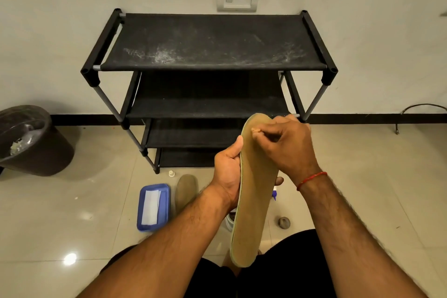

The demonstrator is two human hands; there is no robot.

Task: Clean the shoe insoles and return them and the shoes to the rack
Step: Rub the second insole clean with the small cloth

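In front of the black shoe rack [212, 41], over our lap, we hold one tan insole [254, 201] upright with its toe end up, so its whole top face is turned toward us. Our left hand [227, 174] grips its left edge about halfway along, thumb laid up the rim and fingers wrapped behind, one fingertip showing past the right edge. That grip, we judge, braces the soft sole so it will not fold under pressure. Our right hand [287, 143] works at the toe end, fingers curled and bunched, their tips against the surface as if picking at a stuck spot; whether they pinch anything we cannot tell. The second insole [186, 191] lies on the floor just beside a blue tray [165, 205] holding a white sheet [151, 205], probably kept near for wiping. A dark bin [36, 147] stands to the left, handy for debris
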